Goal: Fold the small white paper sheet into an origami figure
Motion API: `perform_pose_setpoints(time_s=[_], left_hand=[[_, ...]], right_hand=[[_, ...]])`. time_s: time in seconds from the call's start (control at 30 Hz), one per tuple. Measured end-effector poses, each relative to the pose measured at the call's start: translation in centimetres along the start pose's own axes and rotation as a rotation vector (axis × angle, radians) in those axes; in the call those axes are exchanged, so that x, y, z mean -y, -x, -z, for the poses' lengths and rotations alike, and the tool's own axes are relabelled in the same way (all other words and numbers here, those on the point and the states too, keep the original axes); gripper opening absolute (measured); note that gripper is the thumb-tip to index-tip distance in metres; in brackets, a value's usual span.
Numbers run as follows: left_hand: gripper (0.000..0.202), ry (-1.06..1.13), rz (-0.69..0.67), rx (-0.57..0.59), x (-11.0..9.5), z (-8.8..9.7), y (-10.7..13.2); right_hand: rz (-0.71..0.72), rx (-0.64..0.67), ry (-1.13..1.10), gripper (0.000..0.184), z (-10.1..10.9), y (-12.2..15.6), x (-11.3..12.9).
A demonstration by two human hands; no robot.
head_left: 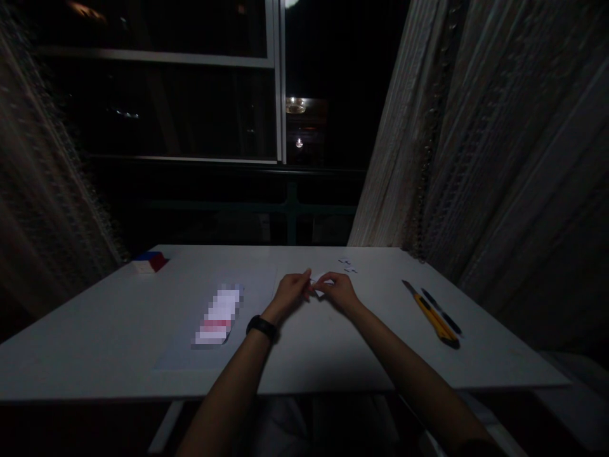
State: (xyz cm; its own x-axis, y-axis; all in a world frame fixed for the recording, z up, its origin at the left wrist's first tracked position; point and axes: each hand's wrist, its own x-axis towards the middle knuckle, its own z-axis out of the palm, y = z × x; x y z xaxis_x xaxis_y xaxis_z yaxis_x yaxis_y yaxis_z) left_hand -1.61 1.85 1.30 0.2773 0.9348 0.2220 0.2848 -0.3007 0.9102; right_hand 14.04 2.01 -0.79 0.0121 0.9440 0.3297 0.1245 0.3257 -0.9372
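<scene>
Crosses the near edge of the white desk (309, 365) with both bare forearms. Wears a black wristband (261, 327) just behind the left hand (291, 293). Has a phone (219, 314) lying left of the hands and a little nearer, with a lit screen blurred into blocks, on a pale sheet (171, 358). Has a yellow cutter (432, 317) well to the right of the right hand (339, 291), with blade end pointing away, and just outside it a dark pen (442, 312). Brings both hands close together, pinching a small white paper piece (321, 284) between the fingertips; cannot tell of any contact between paper and desk. Shows, just beyond the right hand, small white scraps (348, 265) with dark marks. Shows, far to the left of the hands, a cube (149, 261) in blue, red and white. Ends, beyond the desk, in a dark window (280, 95) between pale curtains (476, 190).
</scene>
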Motion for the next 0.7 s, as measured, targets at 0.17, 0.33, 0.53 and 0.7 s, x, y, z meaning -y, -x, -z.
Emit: perform_pose_setpoints(time_s=[0.17, 0.33, 0.53, 0.7], left_hand=[[0.05, 0.028, 0.042, -0.01, 0.3, 0.0, -0.1], [0.037, 0.136, 0.041, 0.015, -0.3, 0.0, 0.2], [0.042, 0.165, 0.063, 0.033, -0.6, 0.0, 0.3], [0.049, 0.051, 0.03, 0.029, -0.1, 0.0, 0.1]], right_hand=[[-0.005, 0.102, -0.051, 0.03, -0.2, 0.4, 0.4], [0.028, 0.123, -0.075, 0.027, -0.2, 0.4, 0.5], [0.094, 0.09, 0.021, 0.021, 0.2, 0.2, 0.5], [0.102, 0.059, 0.039, 0.023, 0.1, 0.4, 0.9]])
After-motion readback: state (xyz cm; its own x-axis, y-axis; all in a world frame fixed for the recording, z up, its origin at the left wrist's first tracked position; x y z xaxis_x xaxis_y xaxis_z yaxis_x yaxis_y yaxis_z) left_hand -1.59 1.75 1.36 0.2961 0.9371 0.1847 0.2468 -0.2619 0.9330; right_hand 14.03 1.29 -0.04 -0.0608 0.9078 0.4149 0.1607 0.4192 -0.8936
